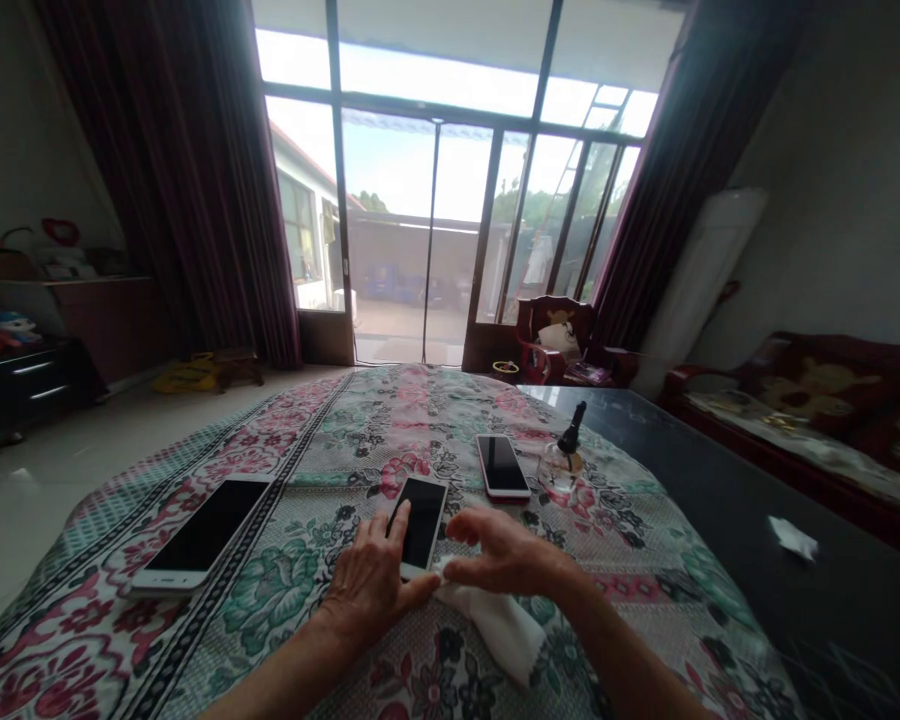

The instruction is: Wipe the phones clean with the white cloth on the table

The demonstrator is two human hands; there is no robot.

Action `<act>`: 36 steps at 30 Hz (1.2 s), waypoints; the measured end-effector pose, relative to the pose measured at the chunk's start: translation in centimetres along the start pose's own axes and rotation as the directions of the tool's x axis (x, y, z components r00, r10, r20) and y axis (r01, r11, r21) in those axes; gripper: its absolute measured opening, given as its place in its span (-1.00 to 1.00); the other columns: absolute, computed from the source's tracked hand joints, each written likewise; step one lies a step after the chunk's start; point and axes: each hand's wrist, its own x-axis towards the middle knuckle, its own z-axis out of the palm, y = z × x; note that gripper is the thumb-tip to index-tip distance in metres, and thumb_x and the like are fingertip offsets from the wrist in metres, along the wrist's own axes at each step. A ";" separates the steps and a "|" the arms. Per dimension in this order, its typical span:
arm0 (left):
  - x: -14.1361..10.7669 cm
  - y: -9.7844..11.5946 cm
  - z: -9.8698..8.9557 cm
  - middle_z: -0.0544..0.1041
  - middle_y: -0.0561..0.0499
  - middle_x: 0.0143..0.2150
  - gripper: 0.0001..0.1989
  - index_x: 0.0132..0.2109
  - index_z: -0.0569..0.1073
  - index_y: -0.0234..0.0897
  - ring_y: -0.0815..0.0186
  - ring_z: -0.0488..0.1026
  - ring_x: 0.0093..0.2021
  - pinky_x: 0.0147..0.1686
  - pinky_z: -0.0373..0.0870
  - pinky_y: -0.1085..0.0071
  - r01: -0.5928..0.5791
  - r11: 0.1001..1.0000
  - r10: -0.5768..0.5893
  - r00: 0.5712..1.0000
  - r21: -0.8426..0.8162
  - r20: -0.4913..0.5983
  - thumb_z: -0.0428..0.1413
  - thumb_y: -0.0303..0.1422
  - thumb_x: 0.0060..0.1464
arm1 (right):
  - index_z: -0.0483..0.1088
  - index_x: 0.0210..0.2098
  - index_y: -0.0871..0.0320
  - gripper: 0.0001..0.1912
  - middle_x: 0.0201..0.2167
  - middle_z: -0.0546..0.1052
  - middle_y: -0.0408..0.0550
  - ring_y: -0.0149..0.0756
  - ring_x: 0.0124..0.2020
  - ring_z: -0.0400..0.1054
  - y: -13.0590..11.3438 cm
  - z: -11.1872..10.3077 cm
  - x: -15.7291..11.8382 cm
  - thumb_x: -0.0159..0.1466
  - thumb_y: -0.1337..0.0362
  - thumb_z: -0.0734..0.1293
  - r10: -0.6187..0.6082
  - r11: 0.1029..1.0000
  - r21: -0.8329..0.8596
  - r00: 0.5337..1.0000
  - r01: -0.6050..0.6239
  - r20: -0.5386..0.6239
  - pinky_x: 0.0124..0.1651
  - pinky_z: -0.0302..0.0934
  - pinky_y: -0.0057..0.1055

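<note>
A white smartphone (424, 520) with a dark screen lies flat on the flowered tablecloth (330, 540) in front of me. My left hand (371, 570) holds it from the left, with fingers on its screen and side edge and the thumb by its lower end. Just right of this phone, my right hand (502, 550) is half curled, thumb and fingers apart with nothing between them. Beneath the right hand lies a crumpled white cloth (502, 625); whether the thumb touches it I cannot tell.
A larger white phone (206, 530) lies at left, and another phone (502, 466) lies beyond my right hand. Beside that stands a clear round bottle with a black spray top (570, 440). A crumpled white tissue (793, 538) sits on the dark table surface (720, 500) at right.
</note>
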 end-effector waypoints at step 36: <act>0.0 -0.8 -0.3 0.31 -0.28 0.20 -0.21 0.27 0.16 -0.48 -0.01 0.25 0.15 0.10 0.21 0.18 -0.036 0.999 0.035 0.998 0.018 0.045 0.10 -0.11 -0.03 | 0.30 -0.31 0.19 -0.71 -0.54 0.38 -0.19 -0.42 -0.58 0.21 1.7 4.3 5.5 0.01 0.16 0.26 0.407 0.606 0.794 0.879 -0.055 -0.249 -0.53 0.13 -0.51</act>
